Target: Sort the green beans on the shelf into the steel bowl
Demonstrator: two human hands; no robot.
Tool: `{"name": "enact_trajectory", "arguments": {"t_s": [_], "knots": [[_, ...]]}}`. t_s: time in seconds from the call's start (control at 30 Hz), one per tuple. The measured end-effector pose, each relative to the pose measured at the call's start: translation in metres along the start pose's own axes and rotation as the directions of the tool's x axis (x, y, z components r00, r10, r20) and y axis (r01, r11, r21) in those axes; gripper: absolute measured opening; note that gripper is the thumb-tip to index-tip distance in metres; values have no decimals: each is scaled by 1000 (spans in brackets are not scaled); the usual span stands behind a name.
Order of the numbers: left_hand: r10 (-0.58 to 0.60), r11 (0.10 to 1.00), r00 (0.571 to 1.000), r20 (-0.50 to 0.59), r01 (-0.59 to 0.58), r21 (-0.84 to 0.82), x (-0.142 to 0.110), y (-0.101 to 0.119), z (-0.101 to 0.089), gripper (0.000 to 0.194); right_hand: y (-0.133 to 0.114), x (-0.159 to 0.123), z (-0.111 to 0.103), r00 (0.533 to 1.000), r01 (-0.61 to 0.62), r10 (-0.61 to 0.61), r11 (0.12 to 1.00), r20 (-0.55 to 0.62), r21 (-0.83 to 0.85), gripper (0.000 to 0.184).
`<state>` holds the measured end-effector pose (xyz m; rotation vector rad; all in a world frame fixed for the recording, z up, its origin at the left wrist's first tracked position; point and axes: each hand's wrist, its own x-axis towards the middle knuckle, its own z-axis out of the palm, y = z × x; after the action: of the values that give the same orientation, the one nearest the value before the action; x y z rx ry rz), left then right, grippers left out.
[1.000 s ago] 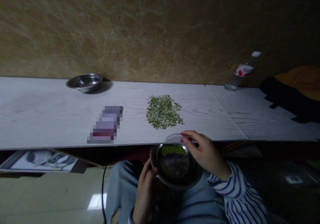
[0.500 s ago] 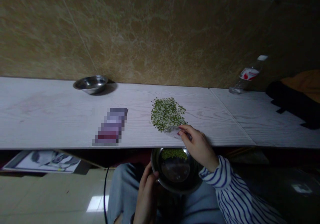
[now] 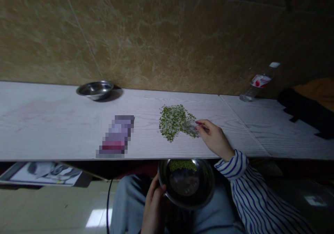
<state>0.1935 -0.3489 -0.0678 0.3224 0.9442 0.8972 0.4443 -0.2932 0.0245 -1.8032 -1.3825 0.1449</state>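
Observation:
Small green mung beans point(image 3: 171, 121) lie spread in a thin patch on the white wood-grain tabletop. My right hand point(image 3: 214, 136) pinches a thin, clear plastic piece point(image 3: 190, 126), whose far end rests over the right side of the patch. Below the table edge, my left hand point(image 3: 153, 202) grips the left rim of a metal bowl point(image 3: 186, 201), with the thumb on the rim. The bowl sits over my lap, just under the edge, and more beans point(image 3: 182, 165) are gathered at its far side.
A second metal bowl point(image 3: 95, 90) stands by the wall at left. A pixelated flat rectangle point(image 3: 116, 135) lies left of the beans. At right are a plastic bottle point(image 3: 257, 82) and a dark cloth-like item point(image 3: 302, 112). A cable point(image 3: 108, 206) hangs at lower left.
My right hand has moved up and to the right with the plastic piece, from the patch's front edge onto its right side. My left hand still holds the bowl.

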Motion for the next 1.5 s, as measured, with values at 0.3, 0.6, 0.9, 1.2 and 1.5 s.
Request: {"name": "enact_trajectory", "arguments": {"t_s": [0.3, 0.6, 0.9, 1.2, 1.5], "knots": [[-43, 999, 999, -9, 42, -16, 12, -4, -9, 65, 36, 81, 4, 992, -120, 123, 977, -3, 178, 17], [-31, 1000, 1000, 5, 31, 0, 21, -14, -16, 65, 35, 109, 32, 984, -155, 128, 956, 122, 250, 15], [-29, 999, 1000, 2, 29, 35, 18, -9, -13, 70, 18, 89, 25, 962, -153, 72, 941, 263, 303, 14], [1, 1000, 1000, 28, -1, 9, 3, -2, -2, 63, 6, 65, 20, 946, -131, 24, 941, 323, 313, 15], [-10, 1000, 996, 85, 11, -12, -4, 6, 3, 66, -2, 47, 14, 939, -117, 6, 946, 344, 303, 18]]}}
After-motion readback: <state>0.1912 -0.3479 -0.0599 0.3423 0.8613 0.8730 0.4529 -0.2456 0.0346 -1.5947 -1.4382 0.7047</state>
